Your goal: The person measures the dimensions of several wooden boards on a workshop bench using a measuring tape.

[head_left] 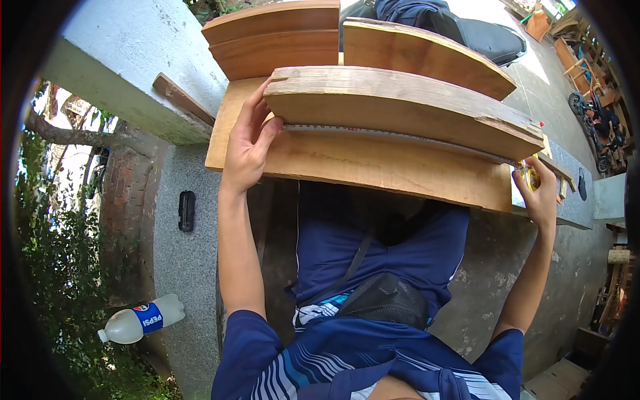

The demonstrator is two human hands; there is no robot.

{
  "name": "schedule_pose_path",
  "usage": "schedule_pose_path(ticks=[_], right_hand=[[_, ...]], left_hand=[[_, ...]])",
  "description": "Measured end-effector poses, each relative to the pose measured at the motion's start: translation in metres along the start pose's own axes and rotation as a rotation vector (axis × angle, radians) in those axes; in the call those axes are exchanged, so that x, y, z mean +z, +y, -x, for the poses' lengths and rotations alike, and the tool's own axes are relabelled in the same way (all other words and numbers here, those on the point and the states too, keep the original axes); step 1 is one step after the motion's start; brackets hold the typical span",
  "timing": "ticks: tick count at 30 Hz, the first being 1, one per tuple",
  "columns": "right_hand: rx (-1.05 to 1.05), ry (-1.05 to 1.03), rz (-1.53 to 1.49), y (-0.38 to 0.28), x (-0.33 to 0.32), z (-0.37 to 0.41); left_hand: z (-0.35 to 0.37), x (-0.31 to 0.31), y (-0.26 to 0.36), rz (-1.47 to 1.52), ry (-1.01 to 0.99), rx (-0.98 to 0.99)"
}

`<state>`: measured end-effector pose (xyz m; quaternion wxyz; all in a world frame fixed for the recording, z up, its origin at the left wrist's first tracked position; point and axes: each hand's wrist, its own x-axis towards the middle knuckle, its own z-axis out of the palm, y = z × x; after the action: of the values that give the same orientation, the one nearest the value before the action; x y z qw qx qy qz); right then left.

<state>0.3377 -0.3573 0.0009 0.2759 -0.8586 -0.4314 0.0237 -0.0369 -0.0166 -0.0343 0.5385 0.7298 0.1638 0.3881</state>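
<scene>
A thick wooden board (400,110) with a weathered grey top edge stands on a wider plank (373,160) in front of me. Along its lower front runs the pale blade of a tape measure (530,177), whose yellow case is at the board's right end. My left hand (247,150) is closed round the board's left end, fingers behind and thumb in front by the blade's tip. My right hand (540,193) grips the case, partly covering it.
Behind stand a moulded wooden piece (273,40) and another board (427,57). A stone ledge (190,267) at left bears a black case (187,211) and a Pepsi bottle (143,320). A pillar (140,60) rises at upper left. Wood scraps (561,180) lie at right.
</scene>
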Motion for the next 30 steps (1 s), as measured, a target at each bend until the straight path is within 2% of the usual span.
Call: schedule_pose_path(ticks=[5,11,17,30], right_hand=[[-0.035,0.037,0.022,0.000,0.002,0.002],[-0.061,0.099,0.052,-0.005,0.003,0.005],[-0.046,0.054,-0.006,0.000,0.002,0.002],[-0.087,0.087,0.023,-0.001,0.003,0.001]], left_hand=[[0.001,-0.002,-0.003,0.037,-0.042,0.064],[0.000,0.000,-0.002,0.025,-0.017,-0.003],[0.001,-0.001,-0.002,0.030,-0.026,-0.007],[-0.001,-0.002,-0.005,0.007,-0.021,0.031]])
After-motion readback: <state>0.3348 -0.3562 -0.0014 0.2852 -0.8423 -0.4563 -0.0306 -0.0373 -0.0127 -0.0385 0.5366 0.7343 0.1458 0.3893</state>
